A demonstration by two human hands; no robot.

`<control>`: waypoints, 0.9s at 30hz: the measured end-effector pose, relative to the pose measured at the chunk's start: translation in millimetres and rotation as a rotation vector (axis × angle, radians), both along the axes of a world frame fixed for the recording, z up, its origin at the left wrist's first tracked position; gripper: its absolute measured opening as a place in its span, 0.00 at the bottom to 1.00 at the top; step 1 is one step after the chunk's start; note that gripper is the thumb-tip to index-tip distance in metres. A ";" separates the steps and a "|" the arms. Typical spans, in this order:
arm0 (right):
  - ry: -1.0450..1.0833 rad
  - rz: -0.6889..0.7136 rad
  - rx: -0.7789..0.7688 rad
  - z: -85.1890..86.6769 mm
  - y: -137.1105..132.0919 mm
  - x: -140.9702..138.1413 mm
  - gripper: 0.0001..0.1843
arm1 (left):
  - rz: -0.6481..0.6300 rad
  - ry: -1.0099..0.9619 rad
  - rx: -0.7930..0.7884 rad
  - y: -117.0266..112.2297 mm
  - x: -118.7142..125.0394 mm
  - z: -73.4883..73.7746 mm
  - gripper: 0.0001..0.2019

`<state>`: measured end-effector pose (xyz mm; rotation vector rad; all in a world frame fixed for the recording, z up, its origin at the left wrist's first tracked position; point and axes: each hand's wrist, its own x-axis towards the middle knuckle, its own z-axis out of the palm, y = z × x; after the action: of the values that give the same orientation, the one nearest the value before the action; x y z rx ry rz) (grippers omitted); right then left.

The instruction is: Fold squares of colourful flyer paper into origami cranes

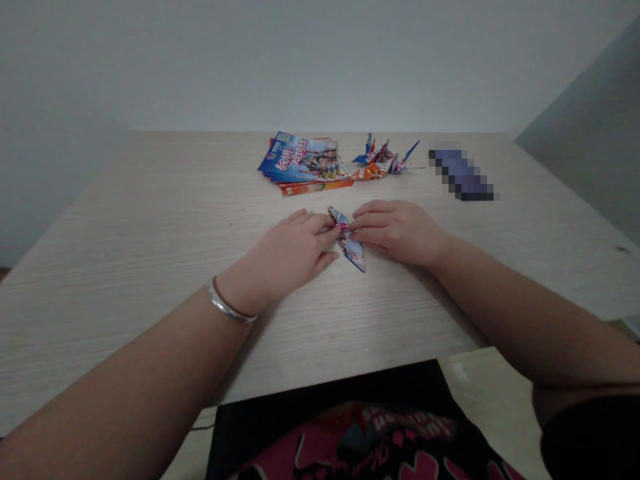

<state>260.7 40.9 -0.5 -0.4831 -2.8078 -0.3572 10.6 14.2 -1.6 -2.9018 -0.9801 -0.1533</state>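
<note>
A small folded piece of printed paper (351,249), long and pointed at both ends, lies flat on the wooden table (150,220). My left hand (293,253) rests on the table at its left side, fingertips pressing its upper part. My right hand (395,231) lies at its right side, fingertips meeting the same spot. The fingers of both hands are held together and pressed down on the paper.
A stack of colourful printed sheets (303,163) lies farther back on the table. Beside it to the right sit a few finished paper cranes (383,159). A dark blurred object (463,175) lies at the back right. A silver bracelet (227,305) circles my left wrist.
</note>
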 end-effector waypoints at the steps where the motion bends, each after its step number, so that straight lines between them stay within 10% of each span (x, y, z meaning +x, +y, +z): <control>1: -0.011 -0.002 0.012 0.2 -0.5 -0.5 0.15 | 0.002 -0.012 -0.003 0.0 0.9 0.9 0.21; 27: 0.072 -0.134 0.029 -6.6 -7.0 -11.2 0.11 | 0.039 -0.097 -0.050 1.9 4.4 0.5 0.15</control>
<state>249.5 33.8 -7.1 -0.6657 -2.7044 -0.3992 14.9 16.1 -1.1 -2.9429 -1.0698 -0.2742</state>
